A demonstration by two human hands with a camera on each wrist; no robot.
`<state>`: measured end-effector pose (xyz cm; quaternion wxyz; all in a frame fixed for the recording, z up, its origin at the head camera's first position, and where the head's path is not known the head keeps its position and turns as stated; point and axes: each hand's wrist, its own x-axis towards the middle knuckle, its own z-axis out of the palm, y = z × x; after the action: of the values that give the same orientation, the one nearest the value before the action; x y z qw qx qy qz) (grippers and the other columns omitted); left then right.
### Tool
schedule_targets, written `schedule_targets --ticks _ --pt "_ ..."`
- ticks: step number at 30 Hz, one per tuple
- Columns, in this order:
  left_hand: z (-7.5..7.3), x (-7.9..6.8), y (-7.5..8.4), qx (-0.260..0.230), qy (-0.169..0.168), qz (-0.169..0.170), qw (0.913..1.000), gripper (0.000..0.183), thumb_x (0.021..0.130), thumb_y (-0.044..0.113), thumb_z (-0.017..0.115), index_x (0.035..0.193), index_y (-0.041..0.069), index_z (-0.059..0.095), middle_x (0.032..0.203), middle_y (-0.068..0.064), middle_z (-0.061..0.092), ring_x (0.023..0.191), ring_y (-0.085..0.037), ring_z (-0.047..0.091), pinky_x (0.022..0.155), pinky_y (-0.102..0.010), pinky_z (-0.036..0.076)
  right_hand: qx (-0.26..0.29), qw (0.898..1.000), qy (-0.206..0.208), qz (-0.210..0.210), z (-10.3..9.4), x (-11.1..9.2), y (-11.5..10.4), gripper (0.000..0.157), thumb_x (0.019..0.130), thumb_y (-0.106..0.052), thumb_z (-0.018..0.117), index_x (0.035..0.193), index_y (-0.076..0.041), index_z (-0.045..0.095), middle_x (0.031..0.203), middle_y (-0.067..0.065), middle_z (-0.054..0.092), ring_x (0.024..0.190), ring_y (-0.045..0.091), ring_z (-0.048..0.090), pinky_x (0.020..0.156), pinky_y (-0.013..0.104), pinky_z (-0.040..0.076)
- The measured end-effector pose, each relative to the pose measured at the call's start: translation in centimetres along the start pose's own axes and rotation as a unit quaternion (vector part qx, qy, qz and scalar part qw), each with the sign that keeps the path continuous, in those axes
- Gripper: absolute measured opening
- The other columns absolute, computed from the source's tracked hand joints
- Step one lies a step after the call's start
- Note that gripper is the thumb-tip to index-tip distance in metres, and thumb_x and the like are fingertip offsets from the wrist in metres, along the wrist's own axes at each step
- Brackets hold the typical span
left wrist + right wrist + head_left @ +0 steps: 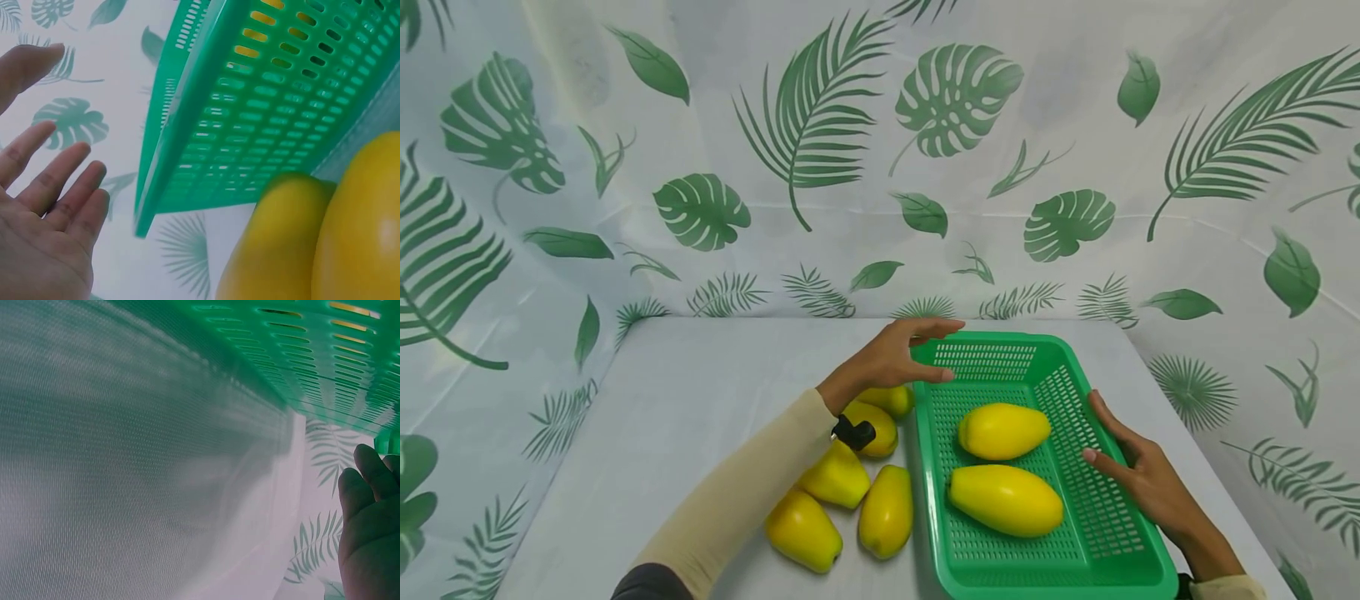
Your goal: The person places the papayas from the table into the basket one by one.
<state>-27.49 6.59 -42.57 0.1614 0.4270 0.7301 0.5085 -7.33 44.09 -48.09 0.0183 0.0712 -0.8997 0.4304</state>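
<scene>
Left of the green perforated plastic basket [1060,584], beyond the beige-sleeved arm [752,492], the white desk [625,450] offers wide room. Five smooth yellow oblong fruits [886,512] crowd the basket's left side. Inside the basket, two more yellow oblong fruits [1006,502] block the middle; its far end is free. The right hand's fingers [1112,422] obstruct its right rim.

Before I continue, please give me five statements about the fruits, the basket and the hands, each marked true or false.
1. Two yellow fruits lie inside the green basket. True.
2. The left hand is nearer to the loose fruits than the right hand. True.
3. The left hand grips a fruit. False: it holds nothing.
4. In the head view, the loose fruits lie left of the green basket. True.
5. The green basket stands upside down. False: its open side faces up.
</scene>
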Motion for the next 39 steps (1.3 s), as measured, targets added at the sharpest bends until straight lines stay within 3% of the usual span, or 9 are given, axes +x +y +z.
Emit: schedule_targets --ticks 9,16,27,32,39 --pt "-1.5 -1.8 -0.1 -0.001 0.02 0.003 0.9998 0.068 0.095 0.022 0.081 0.157 0.018 0.053 0.16 -0.006 0.055 0.15 -0.031 0.05 0.129 -0.042 0.036 0.006 1.0 -0.001 -0.009 -0.1 0.1 0.1 0.081 0.106 -0.005 0.061 0.172 -0.019 0.015 0.179 -0.013 0.007 0.151 -0.021 0.016 0.108 -0.004 0.025" --pt "-2.2 -2.8 -0.8 -0.003 0.027 0.003 0.9996 0.068 0.093 0.023 0.082 0.156 0.02 0.054 0.16 -0.004 0.055 0.15 -0.029 0.051 0.128 -0.045 0.036 0.001 1.0 -0.002 -0.002 -0.1 0.0 0.1 0.081 0.107 -0.007 0.061 0.172 -0.022 0.014 0.178 -0.015 0.006 0.149 -0.022 0.016 0.106 -0.003 0.027" --pt "-2.9 -4.0 -1.9 0.007 0.035 -0.027 0.999 0.07 0.092 0.024 0.084 0.155 0.016 0.055 0.159 -0.005 0.056 0.148 -0.027 0.051 0.128 -0.046 0.037 -0.003 1.0 -0.002 -0.002 -0.1 0.1 0.1 0.082 0.107 -0.008 0.061 0.172 -0.021 0.014 0.178 -0.016 0.007 0.147 -0.023 0.018 0.104 -0.002 0.03" --pt "-3.2 -4.5 -2.8 0.01 0.039 -0.043 0.9983 0.068 0.091 0.026 0.084 0.153 0.022 0.057 0.157 0.0 0.057 0.147 -0.023 0.053 0.127 -0.045 0.038 -0.001 1.0 -0.001 -0.007 -0.1 0.0 0.2 0.081 0.107 -0.007 0.061 0.172 -0.021 0.014 0.178 -0.015 0.007 0.149 -0.022 0.016 0.106 -0.003 0.026" --pt "-3.4 -5.1 -3.3 -0.005 0.038 -0.055 0.9977 0.07 0.091 0.018 0.084 0.154 0.017 0.056 0.159 -0.008 0.056 0.149 -0.03 0.051 0.128 -0.051 0.036 -0.002 1.0 0.0 -0.014 0.0 -0.1 0.2 0.081 0.107 -0.006 0.061 0.172 -0.02 0.014 0.178 -0.014 0.007 0.15 -0.021 0.015 0.107 -0.004 0.023"
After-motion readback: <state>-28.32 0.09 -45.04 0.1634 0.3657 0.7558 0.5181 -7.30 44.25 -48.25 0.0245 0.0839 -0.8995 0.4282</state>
